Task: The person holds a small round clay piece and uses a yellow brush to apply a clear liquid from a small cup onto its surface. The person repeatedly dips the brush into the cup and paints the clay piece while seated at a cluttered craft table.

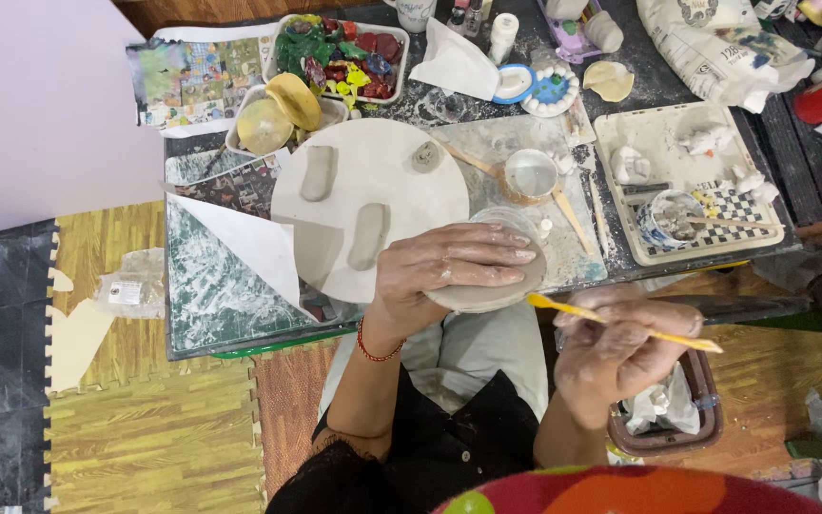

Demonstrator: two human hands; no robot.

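— What does the person wear?

— A black top with sleeves pushed up above the elbows, and pale grey trousers over the knees.

— Anything at the wrists?

— A thin red beaded bracelet [376,350] circles the wrist of the left hand [449,269].

— And the hands themselves?

— Both are smeared with wet grey clay; the right hand [620,343] is coated thickly over the knuckles and fingers. No rings show.
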